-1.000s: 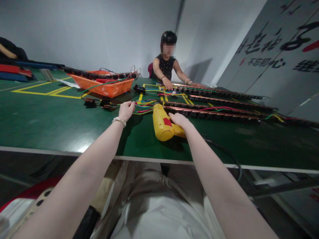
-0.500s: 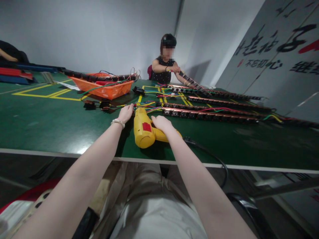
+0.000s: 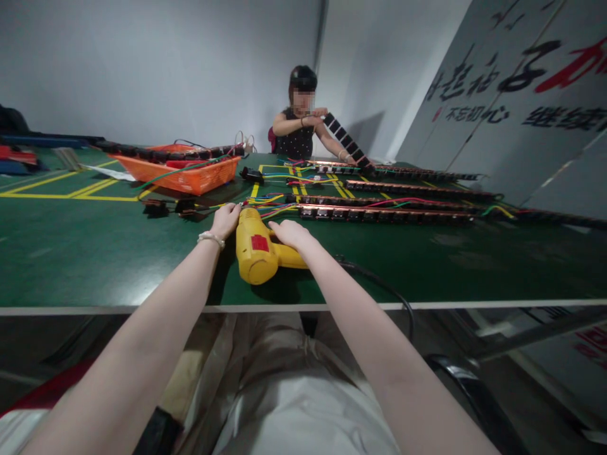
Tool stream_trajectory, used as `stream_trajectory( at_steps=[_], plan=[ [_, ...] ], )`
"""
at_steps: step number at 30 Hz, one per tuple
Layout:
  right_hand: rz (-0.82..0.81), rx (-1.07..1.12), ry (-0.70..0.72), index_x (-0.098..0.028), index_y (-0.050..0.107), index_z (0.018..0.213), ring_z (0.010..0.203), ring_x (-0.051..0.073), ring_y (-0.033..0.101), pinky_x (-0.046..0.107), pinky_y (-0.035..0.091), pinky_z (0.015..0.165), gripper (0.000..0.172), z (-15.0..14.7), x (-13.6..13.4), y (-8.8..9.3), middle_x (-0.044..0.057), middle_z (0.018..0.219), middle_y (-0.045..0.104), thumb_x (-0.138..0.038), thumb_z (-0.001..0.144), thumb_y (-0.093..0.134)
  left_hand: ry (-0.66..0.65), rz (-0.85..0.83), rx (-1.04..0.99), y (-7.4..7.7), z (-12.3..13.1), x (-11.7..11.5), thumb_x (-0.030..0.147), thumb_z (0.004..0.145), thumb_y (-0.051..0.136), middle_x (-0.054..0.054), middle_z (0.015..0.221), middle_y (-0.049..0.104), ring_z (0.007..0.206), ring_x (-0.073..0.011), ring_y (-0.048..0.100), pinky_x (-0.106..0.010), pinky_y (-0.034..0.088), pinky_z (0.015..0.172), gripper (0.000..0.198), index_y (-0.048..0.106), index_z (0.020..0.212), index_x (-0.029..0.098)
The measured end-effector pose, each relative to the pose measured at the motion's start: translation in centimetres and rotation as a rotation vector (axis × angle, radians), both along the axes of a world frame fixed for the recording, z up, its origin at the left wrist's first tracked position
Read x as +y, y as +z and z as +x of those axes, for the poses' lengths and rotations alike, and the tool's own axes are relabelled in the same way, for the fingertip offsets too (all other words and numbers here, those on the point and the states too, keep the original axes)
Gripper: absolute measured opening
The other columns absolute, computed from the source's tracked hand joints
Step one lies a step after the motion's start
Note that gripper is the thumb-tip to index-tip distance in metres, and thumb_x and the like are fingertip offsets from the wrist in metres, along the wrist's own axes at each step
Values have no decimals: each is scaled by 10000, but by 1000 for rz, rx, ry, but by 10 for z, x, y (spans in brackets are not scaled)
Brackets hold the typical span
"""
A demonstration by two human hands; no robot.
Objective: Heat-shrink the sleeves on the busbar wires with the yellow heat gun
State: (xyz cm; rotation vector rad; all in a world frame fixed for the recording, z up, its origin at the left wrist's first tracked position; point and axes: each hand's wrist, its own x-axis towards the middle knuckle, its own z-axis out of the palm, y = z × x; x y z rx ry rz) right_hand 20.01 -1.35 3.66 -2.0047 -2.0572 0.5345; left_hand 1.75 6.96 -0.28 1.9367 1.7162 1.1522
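Observation:
A yellow heat gun (image 3: 256, 256) with a red label is over the near part of the table, its nozzle pointing away from me and its handle to the right. My right hand (image 3: 291, 234) is closed over its handle beside the body, fingertips partly hidden. My left hand (image 3: 225, 220), a bracelet on its wrist, pinches coloured wires (image 3: 270, 201) just left of the nozzle. These wires run right to a long black strip with copper edges (image 3: 384, 215). To the left of my left hand are small black pieces (image 3: 184, 207) on wires.
An orange basket (image 3: 190, 180) holding black strips stands at the left. Across the green table (image 3: 427, 272), a co-worker (image 3: 301, 136) holds a tilted black strip (image 3: 348, 142). Several more strips lie to the right. The gun's black cord (image 3: 379, 281) hangs over the front edge.
The view has turned slightly right, so most things sit further left. The co-worker's strip is tilted up more steeply. My hands keep their holds beside the heat gun.

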Motion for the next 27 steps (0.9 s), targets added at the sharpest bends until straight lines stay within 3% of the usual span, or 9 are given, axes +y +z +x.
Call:
stream_trajectory(
  at_steps=[9,18,27],
  plan=[
    [16,-10,-38,-135,676,1080,1112,311,585,381,444,874,626,31,13,-5,176,1225,624,-607,910,301,-70,3,-202,-11,1,10,308,820,391,-16,642,582,637,-139,533,-241,403,646,236,535,691,174],
    [64,-43,-212,-90,652,1111,1109,314,583,372,430,862,652,88,12,1,211,1219,616,-600,914,296,-105,1,-242,-16,0,15,289,834,377,-25,657,602,639,-139,567,-241,430,650,225,545,740,172],
    [62,-81,-197,-87,652,1121,1131,310,574,368,421,880,668,87,5,2,209,1214,621,-579,937,240,-41,-25,-149,-15,2,12,323,855,361,-63,710,663,713,-163,597,-264,429,725,314,614,800,146]
  ],
)
